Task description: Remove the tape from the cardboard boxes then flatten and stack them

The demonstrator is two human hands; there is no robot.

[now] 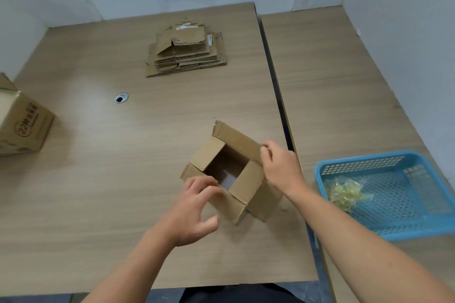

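A small brown cardboard box [246,187] stands on the wooden table in front of me with its flaps spread and the table showing through its open bottom. My right hand [280,167] pinches the far flap at the box's right corner. My left hand [197,206] rests on the box's near left edge, fingers curled and blurred, thumb apart from them. At the back of the table lies a stack of flattened cardboard boxes [187,51]. A larger printed cardboard box [22,123] stands upright at the left edge.
A blue plastic basket [394,162] holding crumpled yellowish tape [344,193] sits on the adjoining table to the right. A dark gap separates the two tables. A cable hole [121,97] is in the tabletop. A paper sign hangs on the back wall.
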